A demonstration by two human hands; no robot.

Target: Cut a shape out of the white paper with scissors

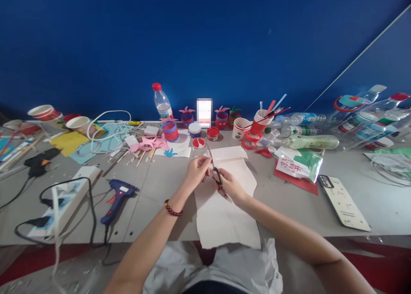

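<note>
My right hand [231, 187] grips a pair of scissors [218, 177] by the black handles, over a large sheet of white paper [224, 225]. The blades point away from me, up and to the left. Right beside them is my left hand [196, 174], its thumb and fingers pinched together at the blades. Whatever sits in that pinch is too small and covered to make out. Just beyond the hands are a white lid with red on it [199, 143] and an open red jar [212, 133]. The white paper reaches the table's front edge.
To the left lie a blue glue gun [118, 197], a white power strip [66, 202] with cords, and pink paper cutouts [149, 144]. At the right are a phone [343, 204], a plastic packet [298, 165] and several plastic bottles [311, 141]. Paper cups [240, 128] stand behind.
</note>
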